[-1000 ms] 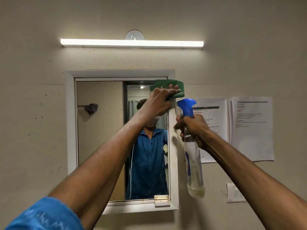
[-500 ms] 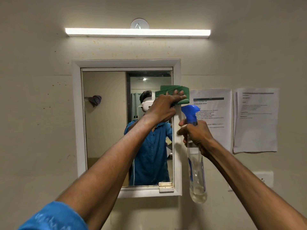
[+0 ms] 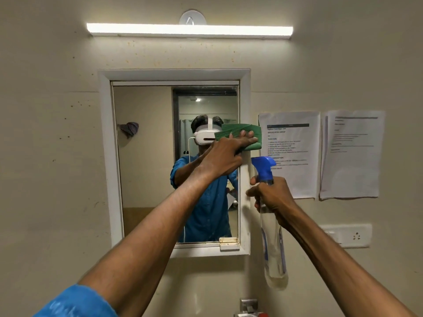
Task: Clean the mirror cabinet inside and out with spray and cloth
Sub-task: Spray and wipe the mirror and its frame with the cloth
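Note:
The white-framed mirror cabinet (image 3: 105, 156) hangs shut on the beige wall. My left hand (image 3: 225, 156) presses a folded green cloth (image 3: 245, 131) flat against the right side of the frame, about halfway up, with the fingers stretched over the cloth. My right hand (image 3: 271, 197) grips the neck of a clear spray bottle (image 3: 273, 248) with a blue trigger head (image 3: 263, 165), held upright just right of the cabinet. The bottle's nozzle points left toward the frame.
A tube light (image 3: 190, 30) glows above the cabinet. Two printed sheets (image 3: 295, 152) (image 3: 352, 154) are stuck to the wall on the right, a white socket plate (image 3: 352, 235) below them. A metal fitting (image 3: 248, 305) shows at the bottom edge. A small latch (image 3: 229, 243) sits at the door's lower right corner.
My left hand has slid the green cloth down the right side of the frame from near the top corner to mid-height. The right hand has kept the bottle beside the cabinet.

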A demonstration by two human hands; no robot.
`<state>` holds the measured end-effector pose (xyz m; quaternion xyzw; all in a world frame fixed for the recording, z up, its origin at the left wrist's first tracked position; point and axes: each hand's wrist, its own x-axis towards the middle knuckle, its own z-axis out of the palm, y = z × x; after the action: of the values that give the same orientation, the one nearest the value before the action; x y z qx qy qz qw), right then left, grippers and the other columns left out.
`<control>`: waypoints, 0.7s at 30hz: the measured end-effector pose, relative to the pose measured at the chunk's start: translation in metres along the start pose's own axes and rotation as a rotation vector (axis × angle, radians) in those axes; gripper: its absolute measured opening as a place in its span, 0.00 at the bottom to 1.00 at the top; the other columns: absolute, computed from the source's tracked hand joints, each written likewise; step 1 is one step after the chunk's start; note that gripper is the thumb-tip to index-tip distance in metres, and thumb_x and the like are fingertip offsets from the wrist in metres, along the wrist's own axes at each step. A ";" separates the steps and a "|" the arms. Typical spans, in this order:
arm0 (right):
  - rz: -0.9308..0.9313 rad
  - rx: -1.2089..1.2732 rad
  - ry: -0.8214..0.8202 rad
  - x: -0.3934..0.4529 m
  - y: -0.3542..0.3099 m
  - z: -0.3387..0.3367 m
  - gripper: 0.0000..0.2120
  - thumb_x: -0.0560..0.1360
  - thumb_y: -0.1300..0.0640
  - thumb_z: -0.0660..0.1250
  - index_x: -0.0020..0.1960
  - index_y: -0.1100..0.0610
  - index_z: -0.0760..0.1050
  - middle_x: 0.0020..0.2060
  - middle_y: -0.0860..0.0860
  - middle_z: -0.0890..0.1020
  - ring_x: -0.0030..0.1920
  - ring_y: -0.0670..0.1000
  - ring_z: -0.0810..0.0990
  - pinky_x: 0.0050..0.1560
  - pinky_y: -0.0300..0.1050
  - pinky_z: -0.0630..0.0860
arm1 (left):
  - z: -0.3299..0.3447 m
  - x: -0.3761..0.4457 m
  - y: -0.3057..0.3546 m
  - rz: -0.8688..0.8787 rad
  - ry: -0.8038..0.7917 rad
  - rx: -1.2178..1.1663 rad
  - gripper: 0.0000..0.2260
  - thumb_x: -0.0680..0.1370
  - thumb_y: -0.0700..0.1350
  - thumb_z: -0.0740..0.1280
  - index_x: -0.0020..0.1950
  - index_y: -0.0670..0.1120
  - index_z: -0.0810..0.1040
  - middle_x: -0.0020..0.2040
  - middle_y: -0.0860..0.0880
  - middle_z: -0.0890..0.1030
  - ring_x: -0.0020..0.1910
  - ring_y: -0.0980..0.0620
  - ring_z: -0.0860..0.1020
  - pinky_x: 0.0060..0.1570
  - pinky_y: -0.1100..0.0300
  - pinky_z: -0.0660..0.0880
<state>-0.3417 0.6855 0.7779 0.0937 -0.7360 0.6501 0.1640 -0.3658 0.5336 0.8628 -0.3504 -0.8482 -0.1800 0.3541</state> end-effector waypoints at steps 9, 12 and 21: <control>0.019 -0.052 -0.004 -0.018 0.034 0.006 0.07 0.71 0.68 0.70 0.45 0.58 0.76 0.27 0.51 0.79 0.24 0.48 0.77 0.29 0.42 0.78 | 0.021 -0.029 0.001 -0.032 -0.050 -0.010 0.28 0.74 0.32 0.60 0.73 0.48 0.65 0.75 0.50 0.63 0.75 0.55 0.56 0.76 0.49 0.50; 0.050 -0.061 0.028 -0.025 0.047 0.006 0.05 0.71 0.67 0.70 0.43 0.60 0.76 0.29 0.54 0.78 0.26 0.50 0.77 0.31 0.44 0.78 | 0.028 -0.038 0.003 -0.034 -0.071 0.023 0.28 0.75 0.32 0.60 0.73 0.47 0.64 0.75 0.50 0.62 0.76 0.55 0.55 0.76 0.50 0.49; 0.100 -0.128 0.019 -0.045 0.084 0.014 0.07 0.70 0.68 0.71 0.43 0.59 0.75 0.30 0.55 0.78 0.28 0.52 0.77 0.33 0.46 0.80 | 0.057 -0.071 0.003 -0.032 -0.086 0.000 0.28 0.74 0.32 0.61 0.73 0.47 0.65 0.75 0.49 0.62 0.76 0.54 0.55 0.76 0.54 0.47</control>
<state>-0.3315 0.6796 0.6828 0.0400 -0.7783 0.6098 0.1442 -0.3548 0.5336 0.7725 -0.3442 -0.8681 -0.1706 0.3144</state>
